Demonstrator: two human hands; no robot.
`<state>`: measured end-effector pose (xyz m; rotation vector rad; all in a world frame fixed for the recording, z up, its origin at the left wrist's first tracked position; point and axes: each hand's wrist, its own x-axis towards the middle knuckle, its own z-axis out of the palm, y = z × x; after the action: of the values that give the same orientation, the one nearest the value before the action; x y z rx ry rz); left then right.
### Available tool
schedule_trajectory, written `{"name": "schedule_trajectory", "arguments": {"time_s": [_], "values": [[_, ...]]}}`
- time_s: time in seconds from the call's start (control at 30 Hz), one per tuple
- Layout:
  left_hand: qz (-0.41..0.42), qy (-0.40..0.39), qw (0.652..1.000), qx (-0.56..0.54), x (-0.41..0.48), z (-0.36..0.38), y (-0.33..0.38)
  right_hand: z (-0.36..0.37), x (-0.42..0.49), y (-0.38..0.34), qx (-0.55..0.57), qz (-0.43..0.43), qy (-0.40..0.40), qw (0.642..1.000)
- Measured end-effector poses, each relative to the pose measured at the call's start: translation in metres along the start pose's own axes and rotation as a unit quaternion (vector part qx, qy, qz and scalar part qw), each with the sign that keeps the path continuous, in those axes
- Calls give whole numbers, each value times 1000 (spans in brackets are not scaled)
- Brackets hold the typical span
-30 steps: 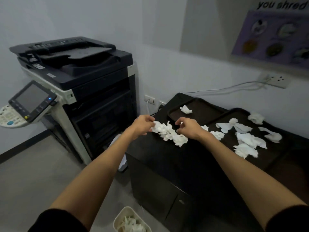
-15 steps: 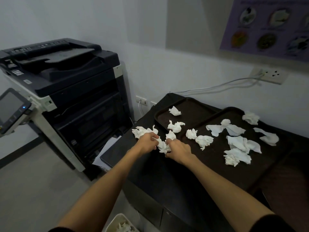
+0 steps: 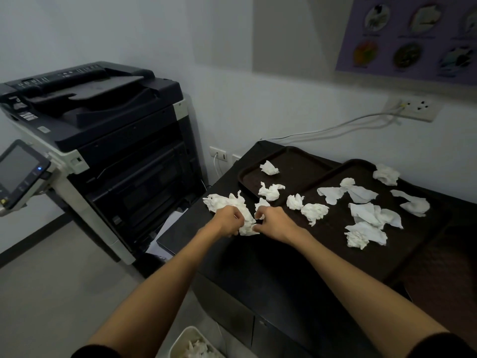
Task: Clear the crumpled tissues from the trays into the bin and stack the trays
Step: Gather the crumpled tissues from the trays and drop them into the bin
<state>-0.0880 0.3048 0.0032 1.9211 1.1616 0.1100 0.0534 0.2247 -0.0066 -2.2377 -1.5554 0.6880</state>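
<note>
Tissues (image 3: 371, 215) are plain white and scrunched into loose, spiky wads. Some are balled tight, others half flattened. Both hands are on one bunch (image 3: 224, 201) at the near left corner of the black surface (image 3: 258, 262), just outside the left tray (image 3: 299, 161). Left hand (image 3: 228, 220) has its grip curled round the bunch, and right hand (image 3: 275, 222) pinches the other end with its fingers tucked in. Two wads sit in the left tray, while the right tray (image 3: 361, 174) carries a bigger scatter. Both trays are dark brown with raised rims. Bin (image 3: 180, 339) stands on the floor below — pale, with tissues in it. Writing-wise, the poster (image 3: 407, 34) has captions under round pictures, but they're too blurry to read. Labels on the copier (image 3: 103, 120) are too small as well.
</note>
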Motion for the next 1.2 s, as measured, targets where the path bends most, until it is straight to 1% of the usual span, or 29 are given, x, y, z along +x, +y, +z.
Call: {"name": "schedule_trajectory", "arguments": {"time_s": [0.07,0.13,0.23,0.3,0.37,0.43,0.5,0.57,0.6,0.67,0.73,0.77,0.8,0.87,0.97,1.1,1.2], "values": [[-10,2,999,36,-2,4,-4,12,-3,-4,13,-9,-15,1000],[-15,17,999,42,-4,8,-8,22,-5,-5,33,-6,-5,999],[-30,32,999,17,-9,11,-11,25,-7,-3,68,25,22,997],[-44,36,998,-13,-13,10,-11,19,-9,-2,56,45,33,997],[-60,16,995,-79,-20,10,-7,7,-13,0,48,49,53,996],[-72,-36,982,-172,-26,10,1,-7,-17,1,90,26,63,994],[-70,-99,962,-246,-31,11,11,-22,-22,-2,141,-8,50,989],[-51,-137,935,-323,-33,13,23,-34,-25,-7,164,-42,42,985],[-44,-141,919,-365,-31,14,29,-40,-24,-11,167,-61,37,983],[-39,-116,895,-429,-26,11,39,-48,-19,-16,184,-87,21,979],[-33,-75,889,-451,-20,5,42,-56,-13,-18,241,-80,10,967],[-36,-55,890,-452,-17,1,40,-59,-9,-17,257,-69,16,964],[-43,-37,893,-447,-15,-3,38,-59,-2,-14,244,-54,34,968],[-61,-15,898,-436,-13,-7,30,-55,13,-6,142,-37,60,987],[-82,-5,904,-421,-12,-9,18,-37,31,4,-9,-34,18,999],[-77,-36,908,-410,-17,-13,7,-20,39,7,-172,-26,-29,984],[-74,-55,903,-419,-22,-17,4,-9,39,10,-235,-37,-45,970]]}}
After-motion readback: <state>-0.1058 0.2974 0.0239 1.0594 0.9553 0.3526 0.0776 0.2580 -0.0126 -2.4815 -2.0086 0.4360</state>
